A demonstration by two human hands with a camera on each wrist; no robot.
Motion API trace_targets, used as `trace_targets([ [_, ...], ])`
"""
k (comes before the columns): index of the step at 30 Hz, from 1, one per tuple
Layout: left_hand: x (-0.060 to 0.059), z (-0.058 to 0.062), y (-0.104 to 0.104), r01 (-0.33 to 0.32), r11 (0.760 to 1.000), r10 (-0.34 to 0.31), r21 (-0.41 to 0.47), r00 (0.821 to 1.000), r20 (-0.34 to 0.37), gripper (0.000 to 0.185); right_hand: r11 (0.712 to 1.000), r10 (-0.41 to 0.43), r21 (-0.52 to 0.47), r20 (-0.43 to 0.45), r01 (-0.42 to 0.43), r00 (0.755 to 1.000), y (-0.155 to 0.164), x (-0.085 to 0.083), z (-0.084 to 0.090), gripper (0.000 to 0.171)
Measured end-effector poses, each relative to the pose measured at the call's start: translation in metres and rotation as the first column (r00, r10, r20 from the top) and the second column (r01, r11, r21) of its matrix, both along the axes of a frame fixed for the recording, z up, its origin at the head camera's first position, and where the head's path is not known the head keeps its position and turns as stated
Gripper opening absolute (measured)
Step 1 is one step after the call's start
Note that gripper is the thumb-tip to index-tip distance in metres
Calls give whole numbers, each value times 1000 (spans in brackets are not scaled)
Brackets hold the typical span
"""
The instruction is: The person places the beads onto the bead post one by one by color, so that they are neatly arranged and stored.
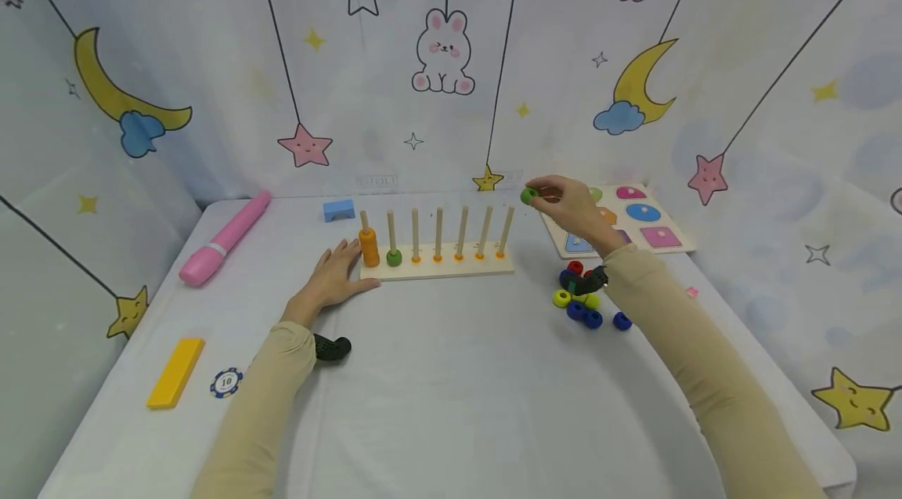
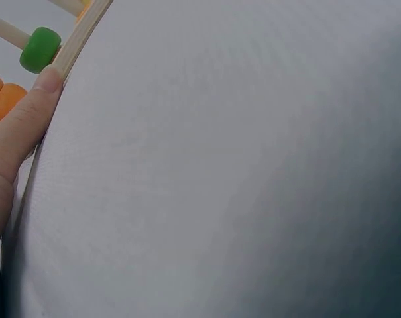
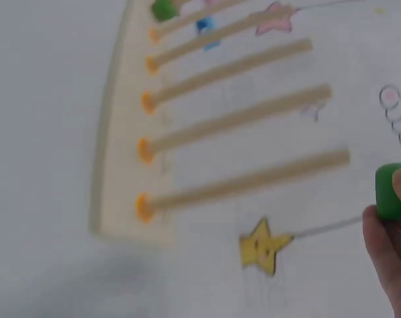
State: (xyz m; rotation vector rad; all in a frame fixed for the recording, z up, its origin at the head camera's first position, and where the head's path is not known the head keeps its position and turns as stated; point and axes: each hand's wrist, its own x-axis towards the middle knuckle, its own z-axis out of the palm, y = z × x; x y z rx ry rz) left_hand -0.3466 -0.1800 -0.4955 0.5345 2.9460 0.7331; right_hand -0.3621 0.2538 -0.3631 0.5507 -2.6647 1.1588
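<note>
My right hand [image 1: 572,205] pinches a green bead [image 1: 528,196] between fingertips, held up in the air just right of the rack's [image 1: 437,270] rightmost peg [image 1: 506,230] and above its top. In the right wrist view the bead [image 3: 391,192] sits at my fingertips, beyond the end of the nearest peg [image 3: 253,181], not touching it.

My left hand [image 1: 334,277] lies flat and open on the table [image 1: 451,374], fingers straight, its tips against the left end of the rack. In the left wrist view my thumb [image 2: 28,119] touches the rack's near edge [image 2: 81,40].

On the rack, orange beads [image 1: 369,246] are stacked on the leftmost peg and one green bead sits on the next peg [image 1: 394,256]; the other five pegs are bare.

A loose pile of beads [image 1: 582,297], blue, red and yellow, lies on the table under my right forearm, near and right of the rack. A shape puzzle board [image 1: 648,226] lies far right, behind my right hand.
</note>
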Motion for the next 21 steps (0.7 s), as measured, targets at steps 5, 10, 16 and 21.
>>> trace_targets([
  [5, 2, 2, -1, 2, 1000, -1, 11, 1000, -6, 93, 995, 40, -85, -59, -45, 997, -40, -11, 8, 31],
  [10, 4, 3, -1, 6, 1000, -6, 15, 1000, 0, 94, 994, 64, -86, -88, -71, 994, -75, -22, 8, 28],
  [16, 1, 1, -1, 8, 1000, -8, 4, 1000, -20, 93, 992, 107, -64, -51, -110, 993, -117, -23, 13, 27],
  [21, 1, 0, 1, 3, 1000, -3, 4, 1000, -27, 92, 980, 195, -16, -69, -197, 978, -151, -23, 12, 25],
])
